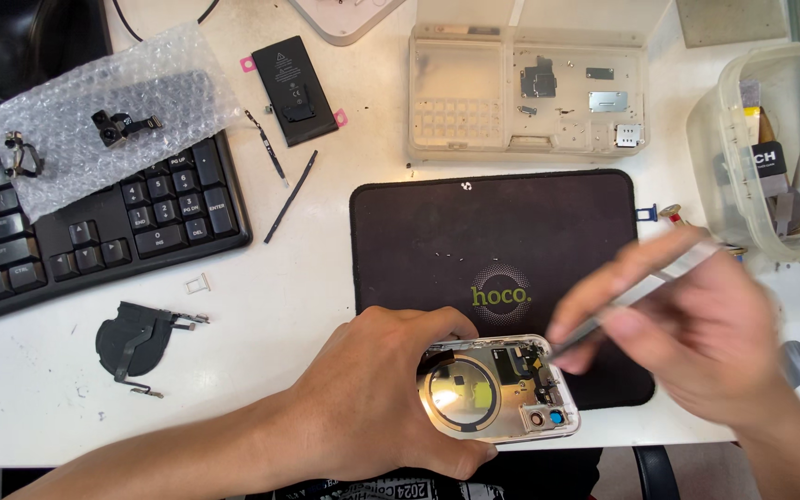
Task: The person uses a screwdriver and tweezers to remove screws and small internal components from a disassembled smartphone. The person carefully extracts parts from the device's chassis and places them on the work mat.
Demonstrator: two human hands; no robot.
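At the six o'clock edge of the black mat [502, 222], my left hand [372, 389] grips the opened phone shell [497, 389], fingers clenched round its near side so it sits steady, half on the mat and half over the white desk [326, 259]. My right hand [696, 324] is blurred in motion, pinching slim metal tweezers [636, 292] whose tips meet the shell's inner frame at its three o'clock side, beside the small black parts.

Doing this well, I judge, means keeping the shell flat and pressed still, letting only the tweezer tips touch, and working slowly around the thin ribbon-like parts near the camera cut-out.

Inside, the shell is glossy, with a pale ring and bright metal edging. The mat looks soft and matt. At eleven o'clock lies a flat black battery [293, 90]; at one o'clock a cloudy plastic parts tray [525, 93]; at ten o'clock a keyboard [104, 231] under crinkled bubble wrap [104, 111].
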